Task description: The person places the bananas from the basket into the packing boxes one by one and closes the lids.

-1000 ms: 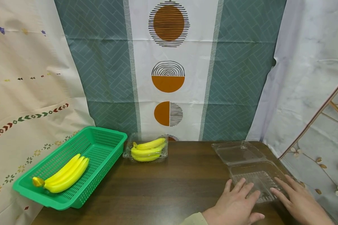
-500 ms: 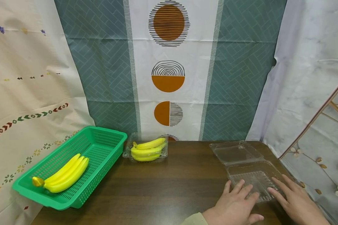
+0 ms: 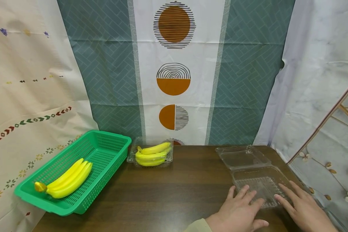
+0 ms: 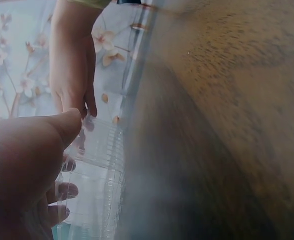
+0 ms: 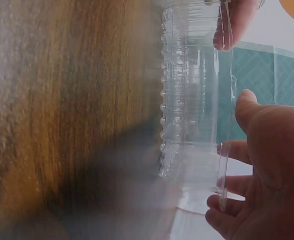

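A clear plastic clamshell box (image 3: pixel 261 185) lies unfolded on the table at the right, its lid (image 3: pixel 243 157) laid back. Over the near left of its rim my left hand (image 3: pixel 236 211) rests with fingers spread and relaxed. My right hand (image 3: pixel 303 206) lies at the right side, fingertips on the rim and fingers loosely extended. From the right wrist view, the ribbed tray wall (image 5: pixel 191 95) stands between the hands, fingertips at its edge. The left wrist view has the left fingers (image 4: pixel 64 191) beside the clear wall. The box holds nothing visible.
A green basket (image 3: pixel 116 169) with a bunch of bananas (image 3: pixel 69 180) stands at the left. Beside it, a closed clear box (image 3: pixel 132 153) contains more bananas (image 3: pixel 150 156). Hanging cloths border the wooden table (image 3: pixel 168 196) at the back and both sides.
The unfolded clamshell box has slid a little to the left, and both hands have shifted slightly left with it. The basket and the closed box stay put.
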Tool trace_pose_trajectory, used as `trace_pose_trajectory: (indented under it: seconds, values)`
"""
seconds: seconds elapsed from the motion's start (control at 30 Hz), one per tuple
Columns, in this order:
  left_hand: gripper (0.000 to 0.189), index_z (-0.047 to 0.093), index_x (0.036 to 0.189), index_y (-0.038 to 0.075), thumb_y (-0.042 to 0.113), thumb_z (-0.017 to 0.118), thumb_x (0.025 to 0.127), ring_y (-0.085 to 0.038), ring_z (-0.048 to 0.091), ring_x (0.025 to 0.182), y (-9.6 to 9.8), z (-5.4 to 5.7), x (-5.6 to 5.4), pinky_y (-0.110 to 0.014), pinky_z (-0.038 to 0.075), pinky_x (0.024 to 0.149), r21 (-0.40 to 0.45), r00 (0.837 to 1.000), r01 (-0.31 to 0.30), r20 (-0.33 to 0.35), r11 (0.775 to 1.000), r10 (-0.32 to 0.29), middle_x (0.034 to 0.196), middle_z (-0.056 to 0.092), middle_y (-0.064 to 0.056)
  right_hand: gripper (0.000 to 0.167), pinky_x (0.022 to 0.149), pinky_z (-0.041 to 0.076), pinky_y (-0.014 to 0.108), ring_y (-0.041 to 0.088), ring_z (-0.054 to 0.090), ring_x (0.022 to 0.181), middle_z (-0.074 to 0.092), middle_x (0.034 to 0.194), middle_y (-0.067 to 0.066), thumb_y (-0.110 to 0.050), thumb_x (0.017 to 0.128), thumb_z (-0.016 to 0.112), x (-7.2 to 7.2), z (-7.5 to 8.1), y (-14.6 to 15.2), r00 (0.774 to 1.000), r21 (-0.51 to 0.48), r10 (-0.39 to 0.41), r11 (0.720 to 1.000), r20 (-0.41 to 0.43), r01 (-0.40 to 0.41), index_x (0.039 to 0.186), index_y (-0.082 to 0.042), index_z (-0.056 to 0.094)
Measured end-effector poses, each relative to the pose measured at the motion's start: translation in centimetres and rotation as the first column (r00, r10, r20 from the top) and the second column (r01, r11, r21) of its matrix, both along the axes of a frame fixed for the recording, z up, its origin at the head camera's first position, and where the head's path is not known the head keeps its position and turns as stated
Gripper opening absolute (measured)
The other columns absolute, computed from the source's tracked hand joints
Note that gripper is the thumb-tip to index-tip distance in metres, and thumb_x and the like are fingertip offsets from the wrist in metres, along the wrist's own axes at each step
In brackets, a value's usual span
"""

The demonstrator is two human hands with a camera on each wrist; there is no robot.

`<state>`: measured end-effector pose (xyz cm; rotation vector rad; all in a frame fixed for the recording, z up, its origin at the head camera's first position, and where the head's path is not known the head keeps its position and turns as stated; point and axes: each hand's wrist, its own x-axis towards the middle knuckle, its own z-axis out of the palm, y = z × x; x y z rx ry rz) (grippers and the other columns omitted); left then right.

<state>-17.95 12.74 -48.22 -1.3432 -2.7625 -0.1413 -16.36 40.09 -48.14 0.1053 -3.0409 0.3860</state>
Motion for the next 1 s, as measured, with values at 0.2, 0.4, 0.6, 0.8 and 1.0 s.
trace_pose_trajectory:
  seconds: [0.2,0.4,0.6,0.8,1.0]
  values:
    - [0.066,0.045,0.167,0.040,0.072,0.040,0.110,-0.017,0.028,0.163,-0.9,0.0,0.0,-0.056,0.039,0.124,0.017,1.000,-0.009,-0.003,1.000,0.009,0.172,0.038,0.011,0.075,0.090,0.036,0.091,0.081,0.039,0.125,0.036,0.151,0.051,-0.052,0.115,0.057,0.1,0.2,-0.5,1.000,0.009,-0.002,1.000,-0.014,0.002,0.155,0.011,0.051]
    - [0.065,0.046,0.167,0.041,0.072,0.036,0.110,-0.019,0.028,0.164,-1.8,-0.2,0.0,-0.059,0.040,0.123,0.023,1.000,0.004,-0.022,1.000,-0.004,0.173,0.039,0.009,0.074,0.089,0.041,0.087,0.077,0.044,0.123,0.039,0.148,0.048,-0.050,0.114,0.060,0.2,0.3,-1.0,0.999,0.005,0.014,1.000,-0.029,-0.014,0.155,0.010,0.052]
    - [0.064,0.043,0.169,0.044,0.071,0.033,0.112,-0.021,0.026,0.164,-2.8,-0.1,-0.2,-0.060,0.038,0.124,0.008,0.999,0.031,-0.031,0.999,-0.031,0.175,0.035,0.007,0.071,0.084,0.046,0.083,0.074,0.050,0.120,0.042,0.145,0.046,-0.048,0.113,0.062,0.3,0.5,-1.5,0.998,0.009,0.028,1.000,-0.053,-0.028,0.154,0.009,0.053]
    - [0.066,0.043,0.169,0.043,0.072,0.032,0.111,-0.021,0.023,0.166,-3.9,-0.3,-0.4,-0.061,0.035,0.125,0.014,0.998,0.050,-0.029,0.999,-0.050,0.177,0.033,0.005,0.069,0.078,0.052,0.076,0.070,0.054,0.117,0.043,0.142,0.045,-0.047,0.113,0.064,0.2,0.3,-2.0,0.997,0.008,0.035,0.999,-0.066,-0.035,0.153,0.009,0.055]
    - [0.064,0.045,0.168,0.044,0.070,0.035,0.112,-0.021,0.024,0.165,-4.9,-0.2,-0.6,-0.064,0.036,0.124,0.041,0.998,0.063,-0.018,0.997,-0.063,0.177,0.035,0.005,0.066,0.077,0.054,0.071,0.067,0.057,0.116,0.043,0.142,0.043,-0.045,0.112,0.066,-0.2,0.3,-2.4,0.995,-0.012,0.051,0.999,-0.087,-0.053,0.151,0.007,0.057]
